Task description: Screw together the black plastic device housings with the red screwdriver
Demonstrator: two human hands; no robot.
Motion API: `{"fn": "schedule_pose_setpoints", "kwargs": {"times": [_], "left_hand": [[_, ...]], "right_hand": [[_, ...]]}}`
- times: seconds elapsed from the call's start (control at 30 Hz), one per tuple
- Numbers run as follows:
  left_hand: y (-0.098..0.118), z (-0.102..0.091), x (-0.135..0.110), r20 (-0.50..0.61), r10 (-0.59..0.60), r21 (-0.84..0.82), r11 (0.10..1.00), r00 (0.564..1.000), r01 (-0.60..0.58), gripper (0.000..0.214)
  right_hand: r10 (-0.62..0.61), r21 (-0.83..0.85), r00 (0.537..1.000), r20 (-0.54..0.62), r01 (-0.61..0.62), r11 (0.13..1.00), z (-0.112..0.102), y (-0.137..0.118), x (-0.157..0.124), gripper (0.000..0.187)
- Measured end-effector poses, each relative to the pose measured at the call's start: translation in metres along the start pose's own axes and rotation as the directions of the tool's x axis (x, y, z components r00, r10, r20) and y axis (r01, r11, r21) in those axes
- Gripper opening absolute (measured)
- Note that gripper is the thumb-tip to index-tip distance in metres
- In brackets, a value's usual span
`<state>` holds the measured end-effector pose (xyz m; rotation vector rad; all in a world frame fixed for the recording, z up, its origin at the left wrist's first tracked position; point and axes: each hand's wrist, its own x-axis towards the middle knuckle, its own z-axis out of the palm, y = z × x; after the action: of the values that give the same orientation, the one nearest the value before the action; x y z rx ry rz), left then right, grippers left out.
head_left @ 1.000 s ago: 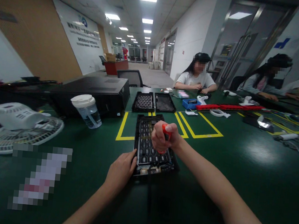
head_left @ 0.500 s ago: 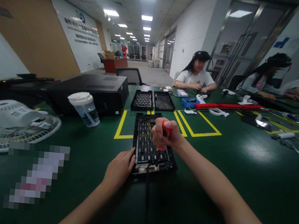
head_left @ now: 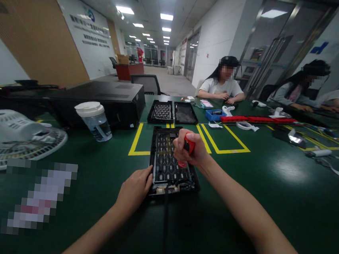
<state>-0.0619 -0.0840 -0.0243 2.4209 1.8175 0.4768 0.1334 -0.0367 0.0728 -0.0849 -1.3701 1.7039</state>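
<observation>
A black tray-like frame (head_left: 163,142) with a grid of cells lies on the green table in front of me. My right hand (head_left: 189,149) is closed in a fist round a red-handled screwdriver (head_left: 187,146), held upright with its tip down on the frame's near half. My left hand (head_left: 135,187) rests against the frame's near left corner, fingers curled on its edge. A black cable (head_left: 164,226) runs from the frame's near end toward me.
Two more black trays (head_left: 173,113) lie beyond the frame. A plastic cup (head_left: 94,120), a black case (head_left: 109,101) and a white fan (head_left: 15,136) are at the left. Other people sit at the far side, with a red bar (head_left: 257,120) and a blue box (head_left: 215,115).
My right hand with the screwdriver has shifted slightly on the frame. The view has drifted a little; my left hand stays at the corner.
</observation>
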Motion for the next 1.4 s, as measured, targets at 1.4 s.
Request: {"fn": "schedule_pose_setpoints", "kwargs": {"times": [1.4], "left_hand": [[0.000, -0.001, -0.001, -0.004, 0.006, -0.015, 1.000, 1.000, -0.006, 0.039]], "right_hand": [[-0.297, -0.412, 0.783, -0.547, 0.057, 0.909, 0.039, 0.010, -0.002, 0.021]]}}
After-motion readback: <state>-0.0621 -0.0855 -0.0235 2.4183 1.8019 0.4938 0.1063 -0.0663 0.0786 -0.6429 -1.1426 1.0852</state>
